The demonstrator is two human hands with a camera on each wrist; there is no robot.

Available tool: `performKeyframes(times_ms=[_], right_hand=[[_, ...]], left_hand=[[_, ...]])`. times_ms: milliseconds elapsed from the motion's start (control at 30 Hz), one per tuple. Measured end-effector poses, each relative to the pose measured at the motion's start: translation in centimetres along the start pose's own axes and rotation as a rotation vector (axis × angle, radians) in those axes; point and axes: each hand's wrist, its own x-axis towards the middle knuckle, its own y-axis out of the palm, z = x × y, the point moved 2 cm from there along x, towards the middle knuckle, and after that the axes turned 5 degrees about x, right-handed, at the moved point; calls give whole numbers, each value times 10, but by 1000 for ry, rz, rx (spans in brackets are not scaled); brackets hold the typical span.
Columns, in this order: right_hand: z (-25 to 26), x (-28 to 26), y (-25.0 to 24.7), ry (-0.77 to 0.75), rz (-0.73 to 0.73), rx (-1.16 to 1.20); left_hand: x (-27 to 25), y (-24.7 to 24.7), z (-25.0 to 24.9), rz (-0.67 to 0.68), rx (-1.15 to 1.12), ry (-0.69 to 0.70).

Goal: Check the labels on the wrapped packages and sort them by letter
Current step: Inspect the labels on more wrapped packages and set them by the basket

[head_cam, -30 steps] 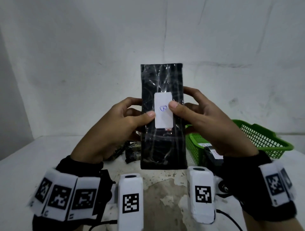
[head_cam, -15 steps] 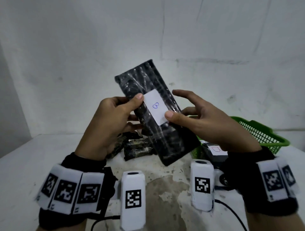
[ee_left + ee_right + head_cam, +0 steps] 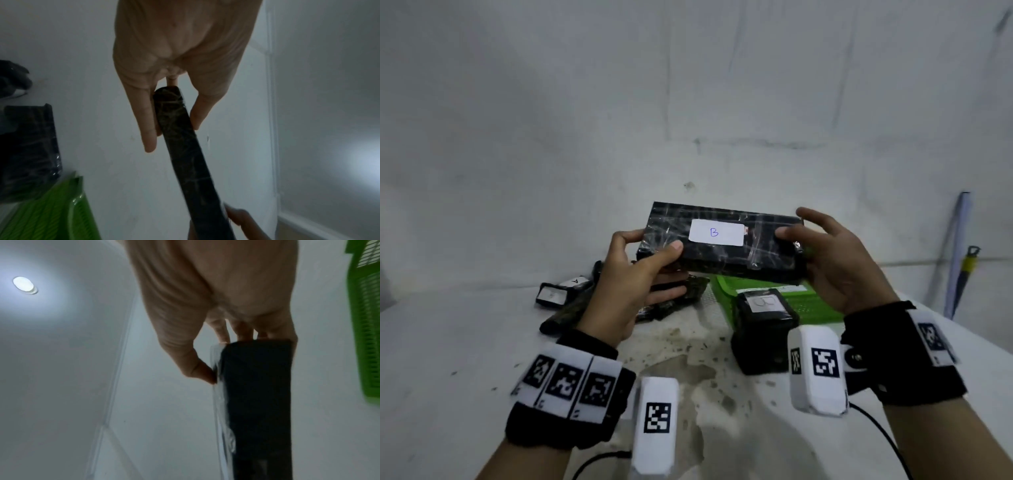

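A flat black package [image 3: 722,251] wrapped in clear film lies level in the air above the table, its white label [image 3: 716,233] marked B facing me. My left hand [image 3: 650,253] pinches its left end, thumb on top and fingers beneath. My right hand [image 3: 799,240] grips its right end the same way. The left wrist view shows the package [image 3: 185,146] edge-on between thumb and fingers. In the right wrist view the package [image 3: 257,394] runs away from my thumb and fingers. A second black package [image 3: 765,329] with a white label stands on the table before the green basket [image 3: 811,301].
Several more wrapped dark packages [image 3: 565,293] lie in a heap on the white table [image 3: 448,342] behind my left hand, one labelled A. The basket sits at the right rear. A white wall rises close behind. A blue-handled tool [image 3: 962,253] leans at far right.
The package has turned from upright through a slant to lying level, and it has come lower. Both hands have shifted from its middle out to its two ends.
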Motion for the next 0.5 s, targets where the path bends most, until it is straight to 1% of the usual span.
performKeyframes(times_ms=[67,100,200,233,267,333,433,500], right_hand=[[5,4,-16,-14,-73,31],[7,3,-24,-8,-73,19],[10,-4,-43,93,21,-69],[10,-5,-51,126,25,-79],[10,-4,-60,144,8,-65],[11,0,-84,134,-77,-20],[9,5,-126,71,-238,-10],[8,2,-154,55,-311,-35]], left_hand=[[-3,19,4,-2,-17,-4],[-4,29,7,-8,-26,-8],[-7,58,15,-12,-29,-34],[-8,66,19,4,2,-48],[-9,73,23,30,57,-68],[-10,83,34,101,235,-117],[-5,87,56,196,557,-202],[0,82,72,243,787,-251]])
